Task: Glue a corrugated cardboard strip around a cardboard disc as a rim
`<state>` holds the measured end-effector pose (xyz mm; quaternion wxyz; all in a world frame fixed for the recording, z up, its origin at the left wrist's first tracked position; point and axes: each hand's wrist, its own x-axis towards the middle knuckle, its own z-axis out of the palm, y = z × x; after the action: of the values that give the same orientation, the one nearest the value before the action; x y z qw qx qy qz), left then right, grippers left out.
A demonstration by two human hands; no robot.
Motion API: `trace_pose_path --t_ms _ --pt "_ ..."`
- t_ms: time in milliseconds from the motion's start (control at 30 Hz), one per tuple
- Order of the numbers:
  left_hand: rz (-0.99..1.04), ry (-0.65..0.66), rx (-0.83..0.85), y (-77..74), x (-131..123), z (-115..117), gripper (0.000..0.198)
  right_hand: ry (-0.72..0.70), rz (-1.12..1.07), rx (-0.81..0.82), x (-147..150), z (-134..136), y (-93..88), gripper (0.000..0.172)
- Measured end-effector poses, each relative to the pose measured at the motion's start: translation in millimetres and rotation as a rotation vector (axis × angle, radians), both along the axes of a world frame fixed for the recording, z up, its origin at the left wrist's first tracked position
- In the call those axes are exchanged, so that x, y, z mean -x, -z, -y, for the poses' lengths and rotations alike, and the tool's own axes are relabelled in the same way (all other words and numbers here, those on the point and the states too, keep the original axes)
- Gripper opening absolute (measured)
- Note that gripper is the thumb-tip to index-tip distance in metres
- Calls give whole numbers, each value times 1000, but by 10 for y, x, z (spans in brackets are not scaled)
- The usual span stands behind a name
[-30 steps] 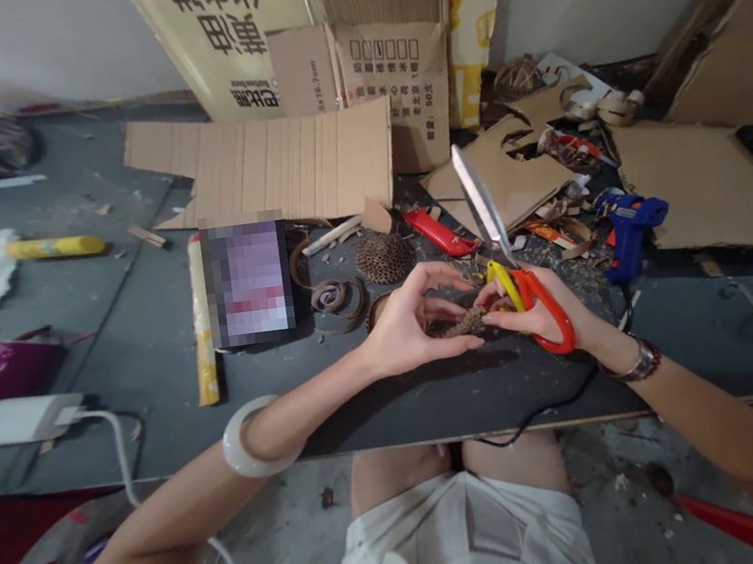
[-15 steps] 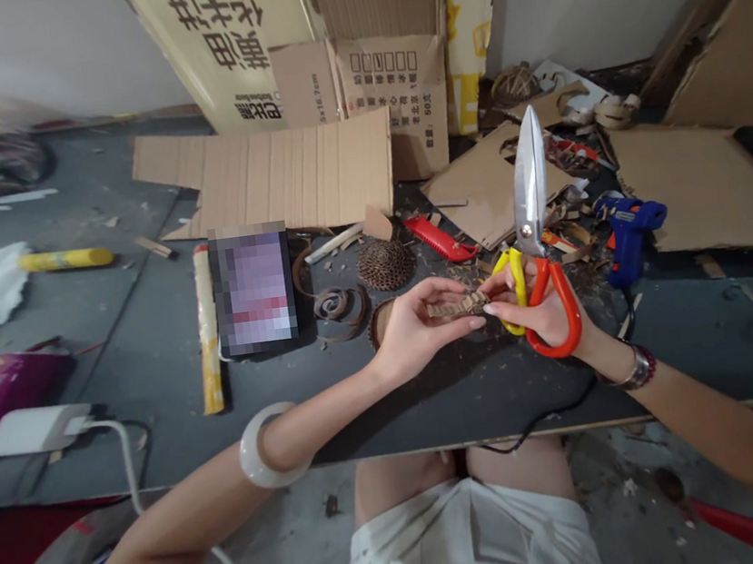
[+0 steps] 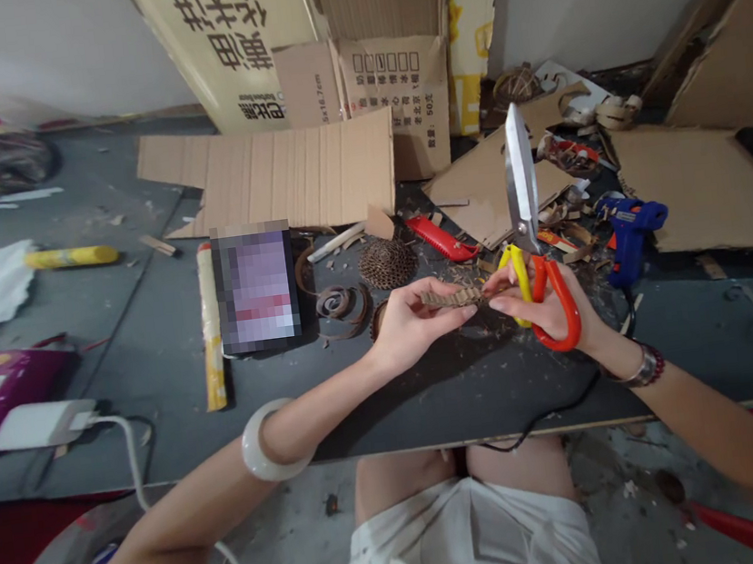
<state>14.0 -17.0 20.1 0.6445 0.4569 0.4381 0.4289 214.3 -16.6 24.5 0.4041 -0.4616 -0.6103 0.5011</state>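
My left hand (image 3: 409,324) pinches a small strip of corrugated cardboard (image 3: 451,297) between thumb and fingers. On my right hand (image 3: 544,303) hang scissors with one red and one yellow handle (image 3: 563,314), their blades pointing up and away. The right thumb and fingertips are closed at the strip's right end; whether they grip it is hard to tell. A round coiled cardboard piece (image 3: 386,263) lies just beyond my left hand, beside loose curled strips (image 3: 342,309). Part of another round piece is hidden behind the left hand.
A tablet (image 3: 255,288) and a yellow roll (image 3: 210,330) lie left of the hands. A red cutter (image 3: 441,238) is beyond them, a blue glue gun (image 3: 632,228) to the right. Large cardboard sheets (image 3: 287,174) stand or lie at the back, with scraps around.
The scissors have turned slightly, their blades shifting left. My right fingertips have moved a little away from my left hand, and more of the cardboard strip shows.
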Motion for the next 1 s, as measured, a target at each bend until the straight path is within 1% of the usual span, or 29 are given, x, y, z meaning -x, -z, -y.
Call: trace_pose_path --t_ms 100,133,200,267,333,433,567,633,733,800,900,1000 --pt "-16 -19 -3 -20 51 -41 35 -95 -1 -10 -187 -56 -57 37" --pt "-4 -26 -9 -16 70 -59 36 -129 48 -16 -252 -77 -76 38" --pt "14 -40 -30 7 110 -102 36 -120 198 -39 -363 -112 -116 36" --pt "14 -58 -63 36 147 -149 37 -79 386 -122 -443 -137 -152 36" --pt "3 -65 -100 58 181 -191 38 -75 561 -245 -496 -153 -180 37" --pt "-44 -54 -155 60 232 -236 38 -103 718 -405 -549 -171 -200 33" --pt "-138 22 -268 18 306 -266 34 -120 769 -472 -604 -193 -206 33" --pt "-146 84 -320 -2 341 -277 37 -138 776 -474 -626 -199 -209 37" --pt "-114 171 -320 -14 386 -290 49 -164 788 -460 -647 -202 -214 39" --pt "-115 221 -323 -14 406 -299 53 -182 801 -437 -655 -202 -217 38" --pt "-142 268 -341 -17 424 -312 53 -214 813 -402 -664 -203 -220 34" --pt "-153 284 -355 -21 434 -322 51 -237 819 -387 -669 -203 -226 33"
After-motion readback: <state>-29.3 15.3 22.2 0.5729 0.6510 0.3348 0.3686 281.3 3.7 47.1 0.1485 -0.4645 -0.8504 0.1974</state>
